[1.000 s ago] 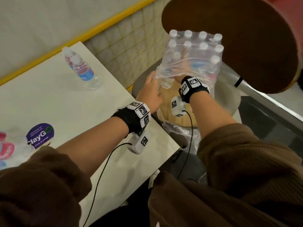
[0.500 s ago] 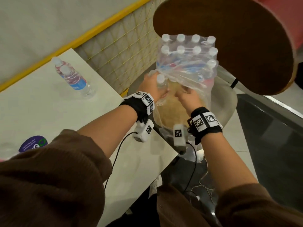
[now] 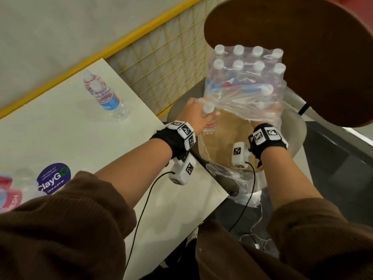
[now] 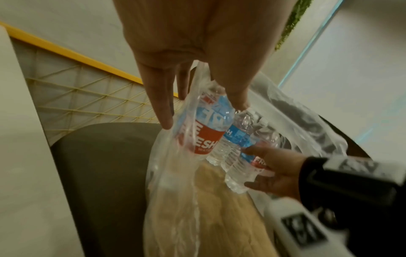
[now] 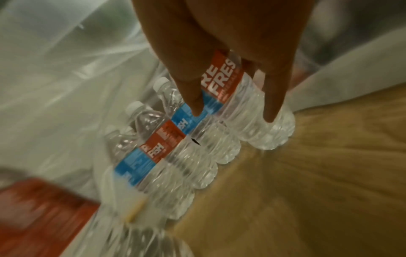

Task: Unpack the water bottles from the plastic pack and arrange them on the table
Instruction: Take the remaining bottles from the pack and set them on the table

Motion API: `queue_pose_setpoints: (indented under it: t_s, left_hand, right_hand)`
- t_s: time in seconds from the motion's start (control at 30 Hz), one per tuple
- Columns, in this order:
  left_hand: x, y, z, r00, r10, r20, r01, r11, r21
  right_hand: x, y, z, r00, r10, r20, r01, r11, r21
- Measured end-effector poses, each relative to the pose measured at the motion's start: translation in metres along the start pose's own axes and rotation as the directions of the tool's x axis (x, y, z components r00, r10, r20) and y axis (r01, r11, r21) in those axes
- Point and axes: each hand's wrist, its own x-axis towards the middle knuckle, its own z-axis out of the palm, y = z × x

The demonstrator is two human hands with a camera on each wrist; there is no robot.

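The clear plastic pack (image 3: 246, 81) of several white-capped water bottles stands on a stool seat (image 3: 222, 142), its near side torn open. At that opening, my left hand (image 3: 193, 114) grips one bottle (image 3: 209, 118) by its upper body. The left wrist view shows that hand (image 4: 203, 114) round the red-and-blue labelled bottle (image 4: 208, 132), loose wrap hanging beside it. My right hand (image 4: 250, 167) holds the lower body of another bottle (image 4: 241, 167) in the front row. In the right wrist view its fingers (image 5: 193, 97) straddle that bottle (image 5: 224, 81). In the head view the wrap hides my right fingers.
Two bottles (image 3: 105, 98) stand on the white table (image 3: 60, 138) near the wall. A purple sticker (image 3: 53, 178) and blurred red-and-blue labels (image 3: 8, 195) are at its left. A round brown panel (image 3: 302, 47) stands close behind the pack. The stool is right of the table's corner.
My right hand has drawn back out of the pack's depth to its front row. My left hand has closed round a front bottle and pulled it leftward out of the wrap.
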Motion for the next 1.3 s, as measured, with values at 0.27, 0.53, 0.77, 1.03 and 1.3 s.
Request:
queue_pose_setpoints:
  t_s: [0.27,0.53,0.77,1.03,1.3]
  left_hand:
    - [-0.022,-0.009,-0.015,0.996,0.027,0.084,-0.02,0.997,-0.081]
    - [-0.076,-0.047,-0.079,0.958,0.142,0.248,-0.008,0.88,-0.474]
    - [-0.14,-0.095,-0.147,0.976,-0.01,0.218,0.116,0.87,-0.48]
    - [-0.238,-0.196,-0.195,0.873,-0.254,0.416,0.262,0.964,0.038]
    - [-0.297,-0.249,-0.245,0.856,-0.431,0.287,0.309,0.87,0.385]
  right_hand:
    - [-0.056,0.028,0.016,0.987,-0.032,0.16,0.04,0.998,-0.048]
    - [-0.111,0.054,0.027,0.818,-0.291,0.496,0.338,0.941,-0.005]
    - [-0.185,0.032,0.062,0.603,-0.257,0.755,0.355,0.934,0.035]
    - [-0.301,0.095,0.182,0.238,-0.114,0.965,0.727,0.68,-0.099]
    - [-0.379,0.103,0.256,0.236,-0.235,0.943,0.772,0.635,-0.034]
